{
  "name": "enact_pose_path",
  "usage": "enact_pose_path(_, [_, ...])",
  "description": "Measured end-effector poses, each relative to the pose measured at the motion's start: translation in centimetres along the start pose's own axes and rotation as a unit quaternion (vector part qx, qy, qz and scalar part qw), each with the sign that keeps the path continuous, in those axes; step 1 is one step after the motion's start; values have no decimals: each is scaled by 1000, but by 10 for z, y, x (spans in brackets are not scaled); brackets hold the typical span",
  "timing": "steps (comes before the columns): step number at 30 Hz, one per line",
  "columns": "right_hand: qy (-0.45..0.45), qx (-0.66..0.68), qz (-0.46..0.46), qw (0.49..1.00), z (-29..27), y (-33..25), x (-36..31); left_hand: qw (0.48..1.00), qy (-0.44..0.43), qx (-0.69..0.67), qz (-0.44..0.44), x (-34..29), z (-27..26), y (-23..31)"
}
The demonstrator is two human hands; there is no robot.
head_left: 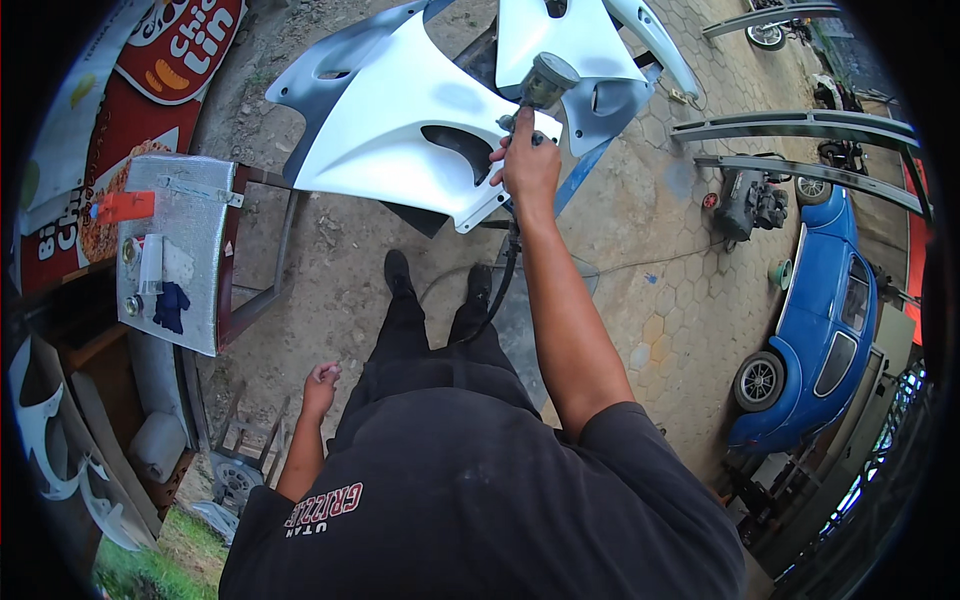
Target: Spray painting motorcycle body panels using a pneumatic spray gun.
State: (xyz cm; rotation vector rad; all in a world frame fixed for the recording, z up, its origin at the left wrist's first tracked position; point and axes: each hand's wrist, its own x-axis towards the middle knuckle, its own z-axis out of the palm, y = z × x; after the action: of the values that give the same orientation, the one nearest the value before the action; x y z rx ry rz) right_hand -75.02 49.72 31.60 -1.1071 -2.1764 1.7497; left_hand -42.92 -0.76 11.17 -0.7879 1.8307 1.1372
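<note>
My right hand [530,168] is wrapped round the handle of a paint spray gun [548,82] with a cup on top. A dark hose [507,270] runs down from the gun past my legs. The gun is over the right end of a white fairing panel [385,125] with grey patches and a dark curved opening. Beyond it lies a second white and grey fairing panel [585,38]. My left hand [321,386] hangs low beside my left hip, fingers loosely curled, with nothing seen in it. Whether the gun is spraying, I cannot tell.
To the left stands a silver foil-topped table [190,240] with an orange piece, a clear cup, cans and a dark blue glove [171,308]. A blue car [825,330], an engine [748,200] and metal posts [790,125] are at right. A cable crosses the paving.
</note>
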Motion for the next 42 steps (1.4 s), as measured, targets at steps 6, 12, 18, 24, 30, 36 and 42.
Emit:
enact_pose_path(6, [-62, 14, 9, 998, 14, -11, 7, 1000, -12, 2, 23, -7, 13, 17])
enact_pose_path(12, [-92, 35, 25, 995, 8, -16, 12, 1000, -9, 26, -11, -15, 10, 6])
enact_pose_path(18, [-28, -5, 42, 999, 3, -11, 27, 999, -12, 44, -23, -17, 10, 6])
enact_pose_path(24, [-107, 44, 52, 992, 19, -19, 30, 999, -9, 35, -5, -13, 12, 23])
enact_pose_path(30, [-87, 17, 49, 995, 9, -11, 31, 1000, -17, 16, 11, -10, 21, 37])
enact_pose_path(36, [-23, -5, 24, 999, -13, 2, 23, 999, -18, 36, 4, -10, 25, 31])
enact_pose_path(42, [-46, -23, 31, 998, -8, -4, 23, 999, -14, 36, -6, -14, 24, 32])
